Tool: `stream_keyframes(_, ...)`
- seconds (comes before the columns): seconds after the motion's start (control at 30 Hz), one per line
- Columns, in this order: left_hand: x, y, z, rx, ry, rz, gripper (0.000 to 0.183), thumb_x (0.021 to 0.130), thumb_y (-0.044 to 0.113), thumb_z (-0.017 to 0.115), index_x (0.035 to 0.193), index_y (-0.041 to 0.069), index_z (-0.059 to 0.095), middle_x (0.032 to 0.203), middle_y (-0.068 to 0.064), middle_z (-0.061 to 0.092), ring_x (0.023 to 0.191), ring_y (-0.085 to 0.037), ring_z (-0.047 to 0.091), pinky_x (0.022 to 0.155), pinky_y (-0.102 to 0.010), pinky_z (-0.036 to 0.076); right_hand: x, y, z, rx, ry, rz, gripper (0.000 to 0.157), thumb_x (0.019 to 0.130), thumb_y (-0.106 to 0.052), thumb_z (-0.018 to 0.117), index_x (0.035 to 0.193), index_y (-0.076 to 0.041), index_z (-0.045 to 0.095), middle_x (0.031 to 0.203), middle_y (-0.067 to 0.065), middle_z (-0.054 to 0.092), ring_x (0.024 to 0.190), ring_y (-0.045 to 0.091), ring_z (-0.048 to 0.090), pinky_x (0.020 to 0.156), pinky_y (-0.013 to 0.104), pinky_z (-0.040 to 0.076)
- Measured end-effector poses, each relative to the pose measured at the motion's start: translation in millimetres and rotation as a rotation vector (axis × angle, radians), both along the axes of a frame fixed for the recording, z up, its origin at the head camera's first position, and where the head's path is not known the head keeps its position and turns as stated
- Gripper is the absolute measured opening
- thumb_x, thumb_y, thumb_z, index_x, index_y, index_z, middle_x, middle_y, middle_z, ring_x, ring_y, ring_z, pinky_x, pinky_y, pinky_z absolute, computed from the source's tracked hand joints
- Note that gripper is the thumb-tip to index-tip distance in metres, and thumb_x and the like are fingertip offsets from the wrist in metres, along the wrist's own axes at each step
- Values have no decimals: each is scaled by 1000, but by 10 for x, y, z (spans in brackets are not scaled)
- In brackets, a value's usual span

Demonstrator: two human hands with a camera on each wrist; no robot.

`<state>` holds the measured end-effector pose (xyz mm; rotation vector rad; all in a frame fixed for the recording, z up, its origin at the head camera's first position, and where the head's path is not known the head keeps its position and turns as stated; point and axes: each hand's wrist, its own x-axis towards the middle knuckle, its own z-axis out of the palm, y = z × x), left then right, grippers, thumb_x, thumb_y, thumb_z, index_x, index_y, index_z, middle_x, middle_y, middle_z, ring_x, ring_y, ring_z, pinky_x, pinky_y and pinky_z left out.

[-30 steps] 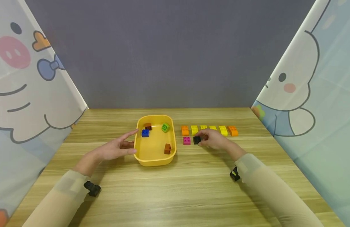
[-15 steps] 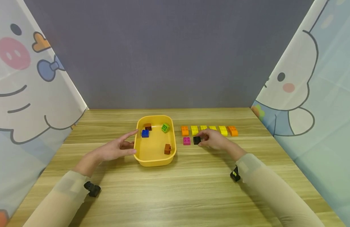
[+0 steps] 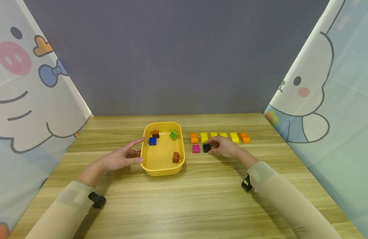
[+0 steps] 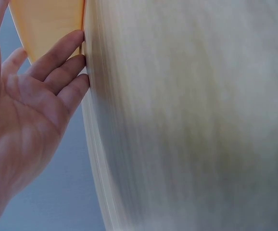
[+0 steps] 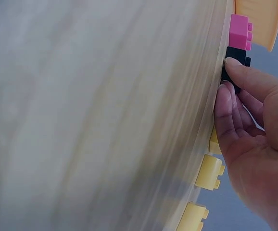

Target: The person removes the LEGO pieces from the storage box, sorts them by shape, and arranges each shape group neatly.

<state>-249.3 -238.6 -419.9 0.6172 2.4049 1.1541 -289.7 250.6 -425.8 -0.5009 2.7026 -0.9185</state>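
A: Where to find the black block [image 3: 206,148]?

B: Right of centre in the head view, just beside the pink block [image 3: 196,148], seemingly resting on the surface [image 3: 178,202].

A: And the fingers [image 5: 224,105] of the right hand [image 3: 226,147]?

B: Bent and drawn close to the thumb [image 5: 252,76], with the black block pinched between. On the left hand [image 3: 121,157], loosely spread, holding nothing, with tips at the left rim of the yellow box [image 3: 163,173]; pressure there impossible to judge.

A: How to expect the handling?

B: Probably light and stiff, of smooth plastic, so perhaps a little slippery, hardly fragile. Best to hold by two opposite side walls, below the studs.

A: Any edges to mind?

B: Above the right hand, very near, a row of yellow blocks [image 3: 234,137] and orange blocks [image 3: 194,138], likely easy to knock. Toward the left, beyond the pink block, the raised right rim of the yellow box. More room toward the lower middle of the frame.
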Motion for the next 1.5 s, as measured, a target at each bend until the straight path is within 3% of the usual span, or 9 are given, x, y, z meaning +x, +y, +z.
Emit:
stream_keyframes(0.4, 1, -36, -44, 12, -2, 6, 95, 107, 40, 73, 178, 28, 12, 164, -33, 51, 152, -52, 51, 119, -67, 49, 25, -10, 29, -25, -15, 15, 48, 99, -19, 84, 143, -5, 70, 122, 14, 74, 99, 20, 69, 80, 32, 58)
stream_keyframes(0.63, -3, -11, -42, -4, 12, 8, 95, 108, 43, 72, 178, 27, 11, 162, -33, 52, 151, -52, 53, 118, -67, 49, 54, 40, 97, -92, -20, -9, 54, 99, -20, 83, 148, -4, 65, 141, 16, 69, 110, 24, 69, 86, 33, 61)
stream_keyframes(0.83, 0, -6, -19, -7, 3, 21, 95, 107, 44, 73, 178, 28, 13, 164, -31, 52, 152, -52, 51, 120, -69, 47, 77, 0, 232, -133, 50, -9, 49, 104, -26, 78, 147, -5, 66, 142, 16, 69, 110, 26, 67, 81, 34, 61)
stream_keyframes(1.0, -20, -18, -28, -14, 10, 11, 96, 107, 45, 73, 178, 29, 11, 165, -31, 49, 153, -52, 50, 120, -70, 46, 96, -236, 321, -162, 132, 37, 45, 106, -26, 75, 145, -5, 68, 139, 18, 71, 111, 29, 67, 82, 34, 59)
stream_keyframes(1.3, -15, -21, -29, -20, 13, 19, 95, 106, 47, 73, 178, 33, 13, 163, -31, 52, 151, -52, 52, 120, -72, 45, 78, -934, 405, -258, 188, 160, 40, 107, -24, 73, 140, -3, 69, 136, 19, 70, 113, 26, 70, 96, 38, 60)
stream_keyframes(1.5, -7, -24, -27, -19, 10, 28, 95, 106, 47, 74, 178, 34, 14, 163, -30, 53, 151, -51, 53, 120, -71, 45, 17, -1408, 427, -259, 181, 207, 35, 109, -27, 71, 141, -12, 70, 142, 15, 69, 116, 25, 68, 98, 39, 60)
